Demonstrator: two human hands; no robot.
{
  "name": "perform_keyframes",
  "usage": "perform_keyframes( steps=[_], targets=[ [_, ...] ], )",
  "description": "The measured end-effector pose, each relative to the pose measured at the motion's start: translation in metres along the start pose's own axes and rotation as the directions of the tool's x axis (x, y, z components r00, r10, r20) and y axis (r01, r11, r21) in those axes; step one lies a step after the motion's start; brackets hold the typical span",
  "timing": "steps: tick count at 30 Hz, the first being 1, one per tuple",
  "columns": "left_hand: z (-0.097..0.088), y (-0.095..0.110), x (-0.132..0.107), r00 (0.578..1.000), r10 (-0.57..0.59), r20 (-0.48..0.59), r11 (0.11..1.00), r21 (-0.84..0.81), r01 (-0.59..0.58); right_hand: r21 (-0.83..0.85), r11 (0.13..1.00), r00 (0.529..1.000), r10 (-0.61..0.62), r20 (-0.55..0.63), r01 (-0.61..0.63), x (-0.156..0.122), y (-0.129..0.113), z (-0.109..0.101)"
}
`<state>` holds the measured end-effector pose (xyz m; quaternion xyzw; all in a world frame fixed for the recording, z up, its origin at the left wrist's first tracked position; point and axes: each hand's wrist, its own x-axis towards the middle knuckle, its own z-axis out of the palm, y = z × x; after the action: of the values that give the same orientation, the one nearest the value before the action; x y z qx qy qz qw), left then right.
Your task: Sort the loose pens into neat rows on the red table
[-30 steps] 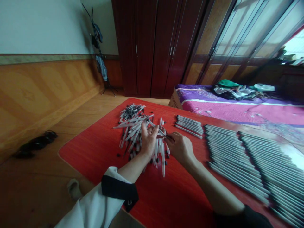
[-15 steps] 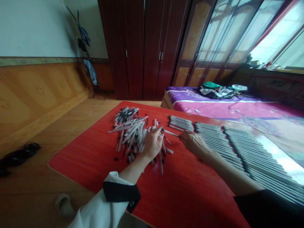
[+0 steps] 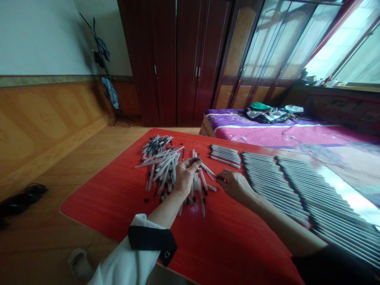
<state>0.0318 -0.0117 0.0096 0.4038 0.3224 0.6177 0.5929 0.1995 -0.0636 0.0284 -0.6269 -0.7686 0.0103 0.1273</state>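
Note:
My left hand rests on the right side of a loose heap of grey pens on a red table. Its fingers are curled round a few of the pens. My right hand lies just to the right of the heap, fingers pinched together near a pen lying on the table; what it grips I cannot make out. Small black caps are scattered around the heap.
Long neat rows of pens fill the right half of the table, with a short row behind them. A bed with a purple and pink cover stands beyond. Dark wardrobes line the back wall. Black shoes lie on the floor at left.
My right hand has drawn back from the short row of pens toward the heap. My left hand has stayed on the heap, its fingers curling. The view shifted slightly.

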Motion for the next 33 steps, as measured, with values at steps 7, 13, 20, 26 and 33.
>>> perform_keyframes(
  steps=[7, 13, 20, 26, 33],
  targets=[
    [-0.001, 0.007, 0.002, 0.993, -0.119, 0.005, 0.95, -0.289, 0.115, 0.007, 1.0, 1.0, 0.019, 0.002, -0.019, -0.001, -0.012, -0.006],
    [-0.001, 0.007, 0.003, 0.99, -0.144, -0.008, 0.948, -0.29, 0.136, 0.0, 1.0, 0.999, 0.011, 0.031, -0.011, 0.0, -0.015, -0.012],
    [-0.001, 0.008, 0.002, 0.992, -0.129, 0.014, 0.958, -0.258, 0.128, 0.035, 0.999, 0.999, 0.03, 0.026, -0.031, 0.001, -0.016, -0.016],
    [0.0, 0.009, -0.001, 1.0, 0.026, 0.016, 0.999, -0.038, -0.025, 0.108, 0.994, 0.999, 0.023, 0.022, -0.025, 0.004, -0.01, -0.014],
    [0.0, 0.0, -0.001, 0.997, 0.05, 0.055, 0.993, 0.101, -0.055, -0.03, 0.999, 0.999, 0.045, 0.023, -0.044, 0.005, 0.002, -0.018]
  ],
)
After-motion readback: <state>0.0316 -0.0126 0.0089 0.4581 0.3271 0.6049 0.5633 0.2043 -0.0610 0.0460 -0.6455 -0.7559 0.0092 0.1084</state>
